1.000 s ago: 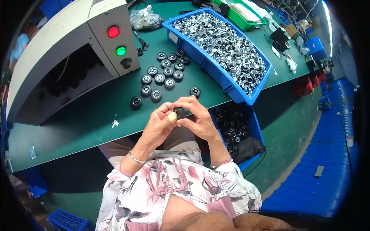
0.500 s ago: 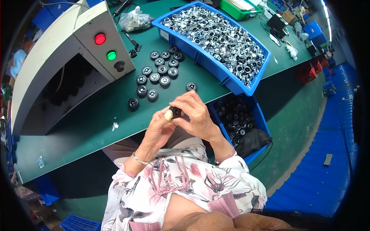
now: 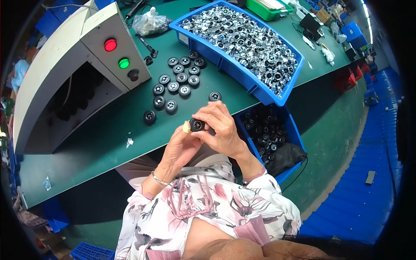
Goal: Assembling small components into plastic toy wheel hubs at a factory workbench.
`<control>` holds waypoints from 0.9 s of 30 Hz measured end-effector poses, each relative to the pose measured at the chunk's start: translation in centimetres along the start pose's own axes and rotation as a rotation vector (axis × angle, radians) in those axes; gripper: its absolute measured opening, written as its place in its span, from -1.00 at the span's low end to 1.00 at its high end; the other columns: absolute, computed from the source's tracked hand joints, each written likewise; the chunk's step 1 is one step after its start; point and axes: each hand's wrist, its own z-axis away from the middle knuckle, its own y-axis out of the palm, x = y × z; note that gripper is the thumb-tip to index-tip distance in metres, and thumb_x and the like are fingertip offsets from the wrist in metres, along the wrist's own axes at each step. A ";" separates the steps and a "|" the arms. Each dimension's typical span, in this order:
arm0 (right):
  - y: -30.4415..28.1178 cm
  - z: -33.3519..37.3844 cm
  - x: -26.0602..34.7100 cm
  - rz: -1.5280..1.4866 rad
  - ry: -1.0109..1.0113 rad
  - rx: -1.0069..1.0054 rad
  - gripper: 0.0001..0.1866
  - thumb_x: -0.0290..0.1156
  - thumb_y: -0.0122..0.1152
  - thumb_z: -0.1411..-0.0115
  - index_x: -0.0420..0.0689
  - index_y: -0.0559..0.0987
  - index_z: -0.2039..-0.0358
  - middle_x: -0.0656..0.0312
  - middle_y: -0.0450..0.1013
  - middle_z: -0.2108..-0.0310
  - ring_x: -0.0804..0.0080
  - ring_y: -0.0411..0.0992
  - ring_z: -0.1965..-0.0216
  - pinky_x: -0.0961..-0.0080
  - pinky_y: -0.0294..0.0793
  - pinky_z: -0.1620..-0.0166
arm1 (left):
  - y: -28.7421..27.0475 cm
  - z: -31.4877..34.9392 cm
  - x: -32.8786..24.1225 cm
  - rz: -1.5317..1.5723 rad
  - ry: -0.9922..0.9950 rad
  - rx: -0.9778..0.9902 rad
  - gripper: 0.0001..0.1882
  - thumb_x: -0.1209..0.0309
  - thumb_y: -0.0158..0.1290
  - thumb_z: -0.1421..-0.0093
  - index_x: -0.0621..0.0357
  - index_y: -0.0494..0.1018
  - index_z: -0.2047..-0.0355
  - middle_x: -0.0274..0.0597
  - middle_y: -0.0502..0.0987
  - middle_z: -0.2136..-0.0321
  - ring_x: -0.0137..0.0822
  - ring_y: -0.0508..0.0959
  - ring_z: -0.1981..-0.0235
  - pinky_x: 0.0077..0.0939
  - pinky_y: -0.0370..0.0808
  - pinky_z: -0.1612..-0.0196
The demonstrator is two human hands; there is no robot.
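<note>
Between both hands, just off the table's front edge, I hold a small black toy wheel (image 3: pixel 197 125), its hub side facing up. My left hand (image 3: pixel 181 145) pinches it from the left; a pale yellow cover wraps the thumb tip. From the right, the fingers of my right hand (image 3: pixel 219 130) close round it. Past my fingertips one single wheel (image 3: pixel 215 96) lies on the table. A loose group of black wheels with silvery hubs (image 3: pixel 173 87) lies on the green table (image 3: pixel 125 125) further left.
A blue bin (image 3: pixel 225 69) full of shiny hub parts stands on the table. Below the edge at right, another blue bin (image 3: pixel 296 130) holds black wheels and a dark cloth (image 3: pixel 284 158). A beige machine (image 3: pixel 104 30) with red and green buttons stands left. Behind lies a plastic bag (image 3: pixel 151 22).
The wheel in my hands has turned so more of its hub face shows. My left thumb has shifted slightly left and up. The wheels on the table stay put.
</note>
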 end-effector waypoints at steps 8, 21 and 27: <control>0.4 0.2 0.1 0.048 -0.051 -0.014 -0.53 -0.39 0.53 0.14 -0.18 0.63 0.16 0.15 0.51 0.21 0.11 0.47 0.12 0.04 0.39 -0.17 | -1.2 -0.1 0.1 -0.039 0.022 0.010 -0.62 0.24 0.16 -0.30 0.26 0.44 0.02 -0.18 0.51 0.13 -0.38 0.51 0.08 -0.52 0.45 -0.06; 0.8 0.5 -0.3 0.035 -0.073 -0.028 -0.50 -0.39 0.54 0.15 -0.18 0.63 0.12 0.13 0.51 0.17 0.07 0.44 0.12 0.07 0.39 -0.18 | 0.0 0.1 0.3 0.036 0.016 -0.049 -0.59 0.18 0.17 -0.31 0.25 0.44 0.03 -0.19 0.51 0.14 -0.41 0.50 0.08 -0.55 0.42 -0.04; 0.2 0.4 -0.1 -0.019 -0.007 0.016 -0.45 -0.38 0.55 0.16 -0.18 0.62 0.08 0.13 0.51 0.13 0.08 0.41 0.10 0.15 0.42 -0.11 | -1.2 -0.3 -0.3 -0.155 0.033 0.078 -0.57 0.17 0.18 -0.30 0.27 0.44 0.03 -0.21 0.53 0.19 -0.42 0.53 0.14 -0.56 0.44 -0.02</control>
